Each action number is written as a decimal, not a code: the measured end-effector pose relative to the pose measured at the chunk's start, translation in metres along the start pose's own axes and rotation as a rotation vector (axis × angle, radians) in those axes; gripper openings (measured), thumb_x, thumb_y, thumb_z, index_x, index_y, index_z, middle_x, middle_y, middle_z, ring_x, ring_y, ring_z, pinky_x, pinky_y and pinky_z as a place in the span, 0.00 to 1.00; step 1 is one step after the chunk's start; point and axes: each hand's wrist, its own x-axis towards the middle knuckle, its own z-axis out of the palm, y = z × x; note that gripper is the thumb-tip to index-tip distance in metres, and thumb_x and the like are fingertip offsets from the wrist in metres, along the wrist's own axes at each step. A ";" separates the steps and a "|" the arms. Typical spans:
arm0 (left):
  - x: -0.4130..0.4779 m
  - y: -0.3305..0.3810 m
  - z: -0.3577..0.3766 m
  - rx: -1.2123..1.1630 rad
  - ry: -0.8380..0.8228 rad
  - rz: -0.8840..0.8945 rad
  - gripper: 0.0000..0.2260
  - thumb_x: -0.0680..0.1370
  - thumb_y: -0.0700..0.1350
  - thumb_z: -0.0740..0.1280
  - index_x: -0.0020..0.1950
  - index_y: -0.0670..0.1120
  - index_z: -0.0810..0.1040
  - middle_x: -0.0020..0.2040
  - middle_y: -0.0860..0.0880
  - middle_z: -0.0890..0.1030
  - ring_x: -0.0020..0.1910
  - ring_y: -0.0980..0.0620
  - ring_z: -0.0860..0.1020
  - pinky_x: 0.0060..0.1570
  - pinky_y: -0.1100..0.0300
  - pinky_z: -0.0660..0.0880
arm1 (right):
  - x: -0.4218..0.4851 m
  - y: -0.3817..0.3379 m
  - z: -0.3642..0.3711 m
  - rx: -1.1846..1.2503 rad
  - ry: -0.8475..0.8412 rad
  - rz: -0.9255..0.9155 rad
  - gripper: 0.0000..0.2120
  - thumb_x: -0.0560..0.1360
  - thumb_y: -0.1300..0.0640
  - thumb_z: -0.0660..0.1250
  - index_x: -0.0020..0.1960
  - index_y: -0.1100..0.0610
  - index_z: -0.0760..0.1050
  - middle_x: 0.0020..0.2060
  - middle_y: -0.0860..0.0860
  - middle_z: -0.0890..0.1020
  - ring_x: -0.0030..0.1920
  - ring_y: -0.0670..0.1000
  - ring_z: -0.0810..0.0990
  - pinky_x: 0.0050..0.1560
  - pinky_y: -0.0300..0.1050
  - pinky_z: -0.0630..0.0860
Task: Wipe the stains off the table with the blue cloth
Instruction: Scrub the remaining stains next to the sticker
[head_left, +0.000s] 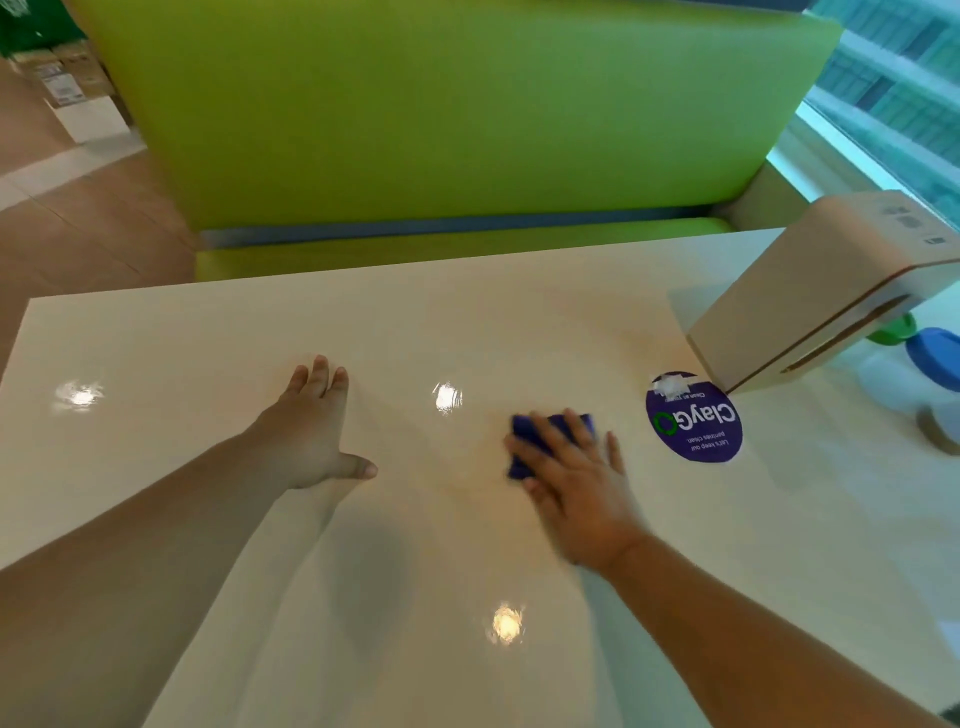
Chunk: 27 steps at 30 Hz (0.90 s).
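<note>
A glossy cream table (218, 338) fills the view. My right hand (576, 483) lies flat on a folded blue cloth (522, 441), pressing it onto the tabletop right of centre; only the cloth's far and left edges show past my fingers. The hand is blurred. My left hand (311, 431) rests palm down on the table to the left, fingers spread, holding nothing. A faint brownish smear (613, 338) shows on the surface beyond the cloth.
A round purple sticker (693, 421) sits to the right of the cloth. A cardboard box (810, 291) stands at the right rear, with blue and green lids (935, 353) beside it. A green bench seat (441, 130) faces the far table edge.
</note>
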 end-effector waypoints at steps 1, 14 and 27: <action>0.000 0.001 0.000 0.011 0.001 -0.002 0.54 0.67 0.66 0.68 0.76 0.43 0.37 0.76 0.43 0.35 0.76 0.43 0.40 0.73 0.49 0.52 | 0.002 0.015 -0.003 -0.018 0.009 0.088 0.26 0.76 0.37 0.40 0.72 0.34 0.56 0.75 0.40 0.55 0.76 0.52 0.46 0.72 0.59 0.42; -0.012 0.006 0.003 0.020 0.020 -0.039 0.50 0.70 0.65 0.65 0.76 0.41 0.40 0.77 0.42 0.38 0.76 0.43 0.43 0.74 0.50 0.51 | -0.055 -0.019 0.010 0.172 0.142 -0.266 0.19 0.74 0.54 0.59 0.65 0.47 0.73 0.67 0.48 0.73 0.69 0.55 0.67 0.72 0.46 0.54; -0.033 0.024 0.028 -0.053 0.181 -0.003 0.34 0.77 0.55 0.61 0.76 0.43 0.51 0.78 0.45 0.45 0.76 0.46 0.46 0.72 0.49 0.58 | -0.055 0.064 -0.035 0.232 0.278 0.370 0.25 0.80 0.52 0.57 0.75 0.50 0.57 0.75 0.49 0.60 0.74 0.53 0.56 0.71 0.50 0.58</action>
